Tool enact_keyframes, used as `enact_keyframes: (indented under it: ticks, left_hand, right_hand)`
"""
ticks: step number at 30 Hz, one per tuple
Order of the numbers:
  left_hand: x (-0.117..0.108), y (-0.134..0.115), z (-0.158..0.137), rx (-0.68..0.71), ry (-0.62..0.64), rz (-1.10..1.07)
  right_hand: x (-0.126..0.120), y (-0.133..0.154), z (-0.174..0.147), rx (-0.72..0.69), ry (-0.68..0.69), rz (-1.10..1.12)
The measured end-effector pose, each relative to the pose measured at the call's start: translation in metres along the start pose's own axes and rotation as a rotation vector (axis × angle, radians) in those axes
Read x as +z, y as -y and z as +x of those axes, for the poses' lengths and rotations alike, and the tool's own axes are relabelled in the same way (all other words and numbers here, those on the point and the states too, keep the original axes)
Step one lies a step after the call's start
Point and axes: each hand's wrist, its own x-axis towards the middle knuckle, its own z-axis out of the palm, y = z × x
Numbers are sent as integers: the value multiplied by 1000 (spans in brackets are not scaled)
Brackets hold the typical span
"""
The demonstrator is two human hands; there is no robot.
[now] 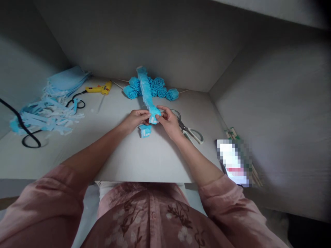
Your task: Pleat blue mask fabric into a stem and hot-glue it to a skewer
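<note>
Your left hand (pixel 136 119) and right hand (pixel 170 123), barely open, are pinching the near end of a blue strip (pixel 146 90) between them; it is stretching away, possibly resting over the blue flowers (pixel 159 83), while a small blue piece (pixel 145 131) is lying nearer you.

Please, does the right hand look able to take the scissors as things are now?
Probably yes: the scissors lie close beside the right hand, with one handle loop uncovered. However, this hand pinches the blue strip, so it would likely release it first.
</note>
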Motion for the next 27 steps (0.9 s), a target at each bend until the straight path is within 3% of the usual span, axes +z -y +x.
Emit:
enact_keyframes:
  ticks: [5, 10, 14, 18, 27]
  left_hand:
    - [0, -1, 0, 11, 13, -9]
    - [0, -2, 0, 24, -25, -75]
    - [-1, -3, 0, 21, -31, -92]
    - [1, -3, 0, 7, 2, -56]
    - [3, -4, 0, -11, -10, -9]
  right_hand:
    - [-1, 1, 0, 9, -28, 47]
    - [-2, 3, 1, 130, -126, 163]
    - [1, 7, -1, 233, -78, 189]
    - [3, 10, -4, 186, -23, 122]
    - [3, 5, -3, 137, -58, 70]
